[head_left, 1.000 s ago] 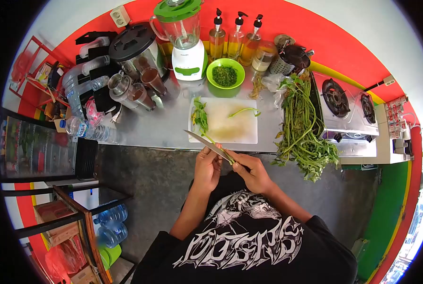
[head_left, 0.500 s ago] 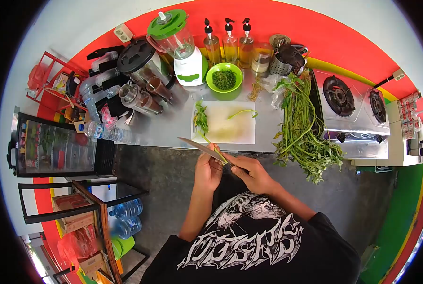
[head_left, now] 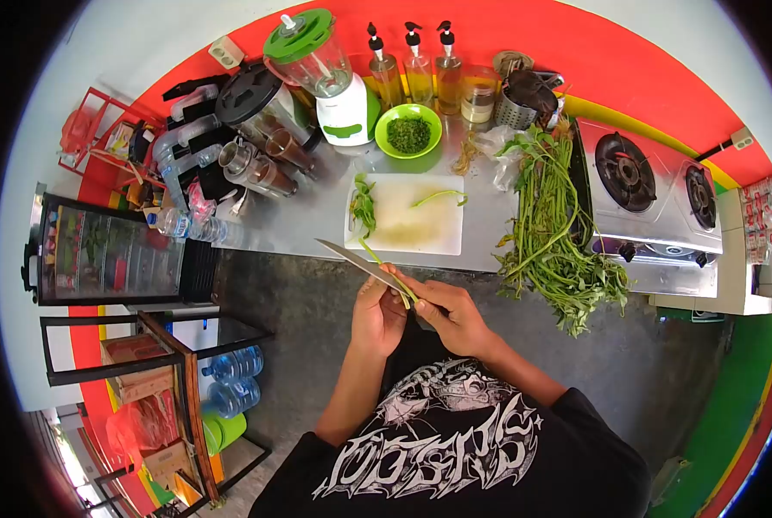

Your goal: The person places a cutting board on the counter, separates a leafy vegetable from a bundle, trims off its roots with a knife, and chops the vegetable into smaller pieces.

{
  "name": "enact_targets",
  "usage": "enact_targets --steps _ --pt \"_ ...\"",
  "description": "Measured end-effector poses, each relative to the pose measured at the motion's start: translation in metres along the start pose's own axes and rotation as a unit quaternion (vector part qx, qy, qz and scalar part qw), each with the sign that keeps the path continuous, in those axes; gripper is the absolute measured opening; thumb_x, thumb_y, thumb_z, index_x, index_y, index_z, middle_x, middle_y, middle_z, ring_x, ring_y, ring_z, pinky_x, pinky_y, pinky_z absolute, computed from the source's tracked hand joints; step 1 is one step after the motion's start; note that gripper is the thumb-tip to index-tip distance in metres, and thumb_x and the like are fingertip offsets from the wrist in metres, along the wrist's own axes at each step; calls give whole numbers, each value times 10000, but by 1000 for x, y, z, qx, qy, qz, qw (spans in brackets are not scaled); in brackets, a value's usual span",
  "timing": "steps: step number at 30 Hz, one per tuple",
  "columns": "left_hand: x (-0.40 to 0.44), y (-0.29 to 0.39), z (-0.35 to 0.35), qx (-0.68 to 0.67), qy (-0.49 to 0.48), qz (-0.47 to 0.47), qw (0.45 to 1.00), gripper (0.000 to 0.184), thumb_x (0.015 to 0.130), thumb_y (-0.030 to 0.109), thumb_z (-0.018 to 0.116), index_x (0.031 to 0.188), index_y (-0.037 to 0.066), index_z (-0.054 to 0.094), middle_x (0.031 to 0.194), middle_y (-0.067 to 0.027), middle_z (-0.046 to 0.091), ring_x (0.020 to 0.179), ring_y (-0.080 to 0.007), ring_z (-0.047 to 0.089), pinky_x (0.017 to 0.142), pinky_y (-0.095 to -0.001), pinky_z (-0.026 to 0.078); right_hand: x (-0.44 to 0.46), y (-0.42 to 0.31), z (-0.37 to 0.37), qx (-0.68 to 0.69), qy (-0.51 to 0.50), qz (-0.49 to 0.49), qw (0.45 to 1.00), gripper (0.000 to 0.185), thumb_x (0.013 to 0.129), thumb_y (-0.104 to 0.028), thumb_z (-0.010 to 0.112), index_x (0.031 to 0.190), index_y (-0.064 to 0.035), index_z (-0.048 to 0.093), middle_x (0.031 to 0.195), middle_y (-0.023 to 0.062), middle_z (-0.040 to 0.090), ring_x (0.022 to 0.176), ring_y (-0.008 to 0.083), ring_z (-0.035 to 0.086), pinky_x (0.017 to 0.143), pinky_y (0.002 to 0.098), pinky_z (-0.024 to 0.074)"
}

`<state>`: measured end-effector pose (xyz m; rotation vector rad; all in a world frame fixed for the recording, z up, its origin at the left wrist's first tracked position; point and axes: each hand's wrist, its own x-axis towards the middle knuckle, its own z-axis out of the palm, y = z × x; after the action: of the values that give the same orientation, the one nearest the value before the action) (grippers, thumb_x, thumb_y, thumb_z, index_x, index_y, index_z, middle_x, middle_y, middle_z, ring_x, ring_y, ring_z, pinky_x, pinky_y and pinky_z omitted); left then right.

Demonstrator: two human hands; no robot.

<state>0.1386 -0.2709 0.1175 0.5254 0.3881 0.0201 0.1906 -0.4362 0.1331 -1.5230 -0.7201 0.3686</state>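
My left hand (head_left: 379,312) is closed around a green vegetable stem (head_left: 371,252), in front of my body just off the counter's edge. My right hand (head_left: 451,318) grips a knife (head_left: 341,251) whose blade crosses the stem and points up to the left; the handle is hidden in my fingers. The two hands almost meet. Beyond them lies a white cutting board (head_left: 403,246) with a leafy sprig (head_left: 362,205) on its left side and a bare cut stem (head_left: 440,198) at upper right. A lime-green bowl (head_left: 439,138) of chopped greens stands behind the board.
A large bundle of leafy stems (head_left: 546,224) hangs over the counter edge at right, beside a gas stove (head_left: 658,186). A blender (head_left: 341,112) and pump bottles (head_left: 419,78) line the back. At left are a water bottle (head_left: 187,226) and metal shakers (head_left: 261,169).
My hands stay close together, with the knife still against the stem. The view has shifted slightly; the items on the counter keep their places.
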Motion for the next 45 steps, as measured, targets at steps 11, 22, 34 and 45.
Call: enact_targets --steps 11,22,34,45 --pt "44 47 9 85 5 44 995 155 1018 229 594 916 112 591 869 21 598 772 -70 563 695 -232 461 32 -1 10 -17 9 7 1000 413 999 -83 552 1404 -1 547 839 91 612 741 160 536 715 283 461" --pt "86 86 19 126 -43 -35 991 215 1029 238 567 1090 66 682 872 39 633 777 -64 545 751 -239 440 84 -5 40 -97 132 38 986 459 961 -6 580 1418 -36 546 912 88 612 774 139 512 730 265 447" --pt "119 90 2 539 -201 54 816 190 914 126 691 961 -56 719 809 -60 718 725 -102 617 669 -268 476 94 0 43 -193 309 142 920 511 883 -21 689 1378 -4 560 893 156 633 680 189 561 651 320 476" --pt "122 90 3 576 -286 50 764 138 884 86 709 876 -51 730 735 -52 707 675 -75 590 627 -250 458 79 12 21 -242 443 170 846 453 893 -52 684 1335 8 601 874 157 673 662 167 553 650 328 478"
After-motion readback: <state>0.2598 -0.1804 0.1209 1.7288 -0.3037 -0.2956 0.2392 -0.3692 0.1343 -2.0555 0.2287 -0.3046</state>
